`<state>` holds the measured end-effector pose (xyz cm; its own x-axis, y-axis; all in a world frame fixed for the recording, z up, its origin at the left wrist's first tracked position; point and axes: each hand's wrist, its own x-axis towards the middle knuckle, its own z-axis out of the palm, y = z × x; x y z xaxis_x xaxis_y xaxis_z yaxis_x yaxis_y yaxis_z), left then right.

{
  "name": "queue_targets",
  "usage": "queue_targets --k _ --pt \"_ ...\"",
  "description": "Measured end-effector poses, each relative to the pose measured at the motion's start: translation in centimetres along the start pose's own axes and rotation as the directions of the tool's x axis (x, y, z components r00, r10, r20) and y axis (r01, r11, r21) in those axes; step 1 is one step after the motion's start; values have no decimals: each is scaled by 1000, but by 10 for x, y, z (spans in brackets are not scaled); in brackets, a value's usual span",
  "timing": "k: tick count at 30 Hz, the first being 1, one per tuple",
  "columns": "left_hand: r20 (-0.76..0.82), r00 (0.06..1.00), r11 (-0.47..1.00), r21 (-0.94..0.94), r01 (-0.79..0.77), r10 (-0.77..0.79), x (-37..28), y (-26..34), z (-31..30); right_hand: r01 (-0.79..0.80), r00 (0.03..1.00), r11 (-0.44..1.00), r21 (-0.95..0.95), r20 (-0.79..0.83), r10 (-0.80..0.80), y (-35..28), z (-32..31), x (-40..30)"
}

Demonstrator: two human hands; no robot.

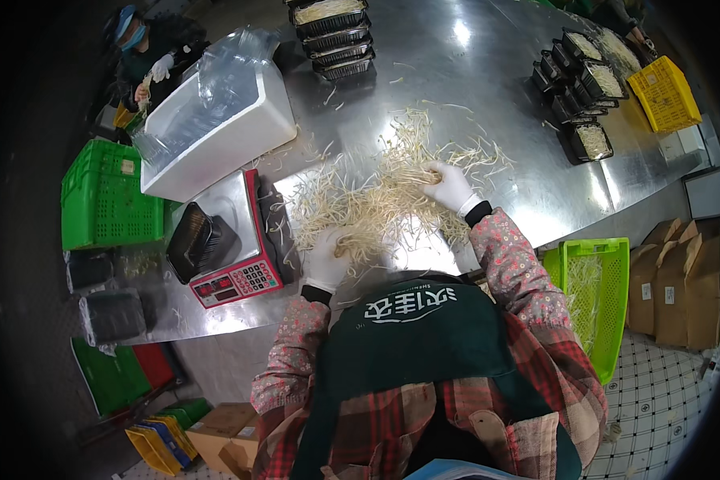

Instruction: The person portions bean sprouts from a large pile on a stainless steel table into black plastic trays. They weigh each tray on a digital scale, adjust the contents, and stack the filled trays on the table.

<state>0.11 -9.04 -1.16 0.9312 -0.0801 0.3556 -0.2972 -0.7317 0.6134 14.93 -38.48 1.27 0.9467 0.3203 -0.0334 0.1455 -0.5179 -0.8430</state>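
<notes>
A loose pile of bean sprouts (390, 195) is spread over the steel table before me. My left hand (327, 261), in a white glove, holds a bunch of sprouts at the pile's near left side. My right hand (450, 187), gloved too, grips another bunch at the pile's right side. To the left stands a red digital scale (237, 282), with a black plastic tray (193, 243) resting tilted on its metal plate. Beyond the scale is a white foam box (222, 153) holding clear plastic film or lids.
Stacked black trays of sprouts (336, 45) stand at the far edge, more trays (592, 142) at the right near a yellow crate (666, 95). Green crates (113, 198) (615, 312) flank the table. Wrapped trays (113, 315) lie at left. Co-workers (150, 66) stand across the table.
</notes>
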Motion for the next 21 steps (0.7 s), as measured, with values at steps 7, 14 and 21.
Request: queue_targets --k 7,14,21 --pt "110 994 992 124 -8 -6 -9 18 37 141 986 950 -279 120 -111 -2 21 -5" --pt "285 956 945 327 -24 -74 3 6 45 349 926 667 -659 351 -138 -5 54 -57" --pt "441 885 951 309 7 -150 87 -8 53 280 940 774 -568 325 -102 3 54 17"
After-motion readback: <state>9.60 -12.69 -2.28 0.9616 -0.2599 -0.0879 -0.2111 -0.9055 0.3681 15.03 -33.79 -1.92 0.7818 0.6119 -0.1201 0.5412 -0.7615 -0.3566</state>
